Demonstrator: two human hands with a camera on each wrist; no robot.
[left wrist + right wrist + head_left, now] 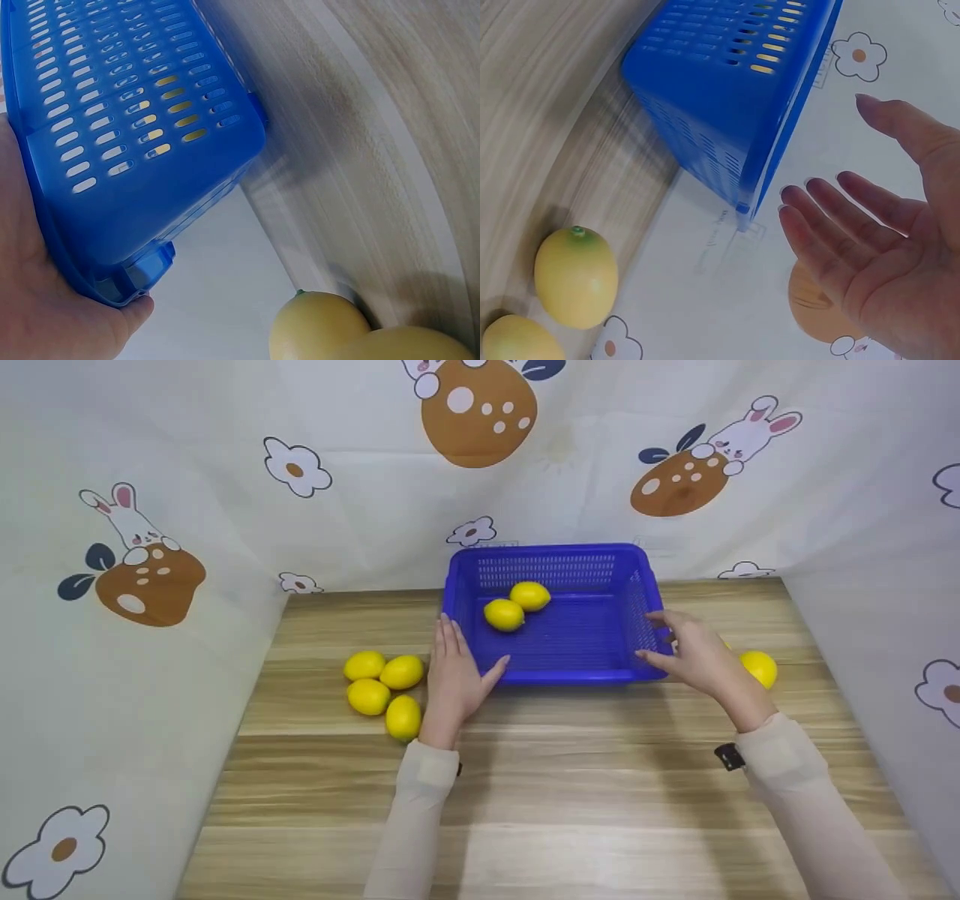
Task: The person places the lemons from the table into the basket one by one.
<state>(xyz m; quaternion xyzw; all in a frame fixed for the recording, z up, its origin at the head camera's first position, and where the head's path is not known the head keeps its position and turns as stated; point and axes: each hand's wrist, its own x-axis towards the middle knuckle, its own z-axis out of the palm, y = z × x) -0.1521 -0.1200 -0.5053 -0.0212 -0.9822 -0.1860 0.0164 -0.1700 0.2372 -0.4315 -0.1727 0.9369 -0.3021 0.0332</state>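
A blue plastic basket [570,676] with slotted walls stands toward the back of the wooden table. Inside it, two yellow lemons [504,615] lie close together at the left. My left hand [455,679] rests along the basket's left rim, its fingers straight and thumb spread over the front left corner. At the right side, my right hand [697,654] has thumb and fingers spread apart. The right wrist view shows a gap between that hand and the basket wall [697,97].
Several lemons [368,697] are grouped on the table left of my left hand. Two more lie at the right, one lemon [759,669] partly behind my right wrist. Printed cloth [360,532] with rabbits and flowers encloses the table [570,810] at back and sides.
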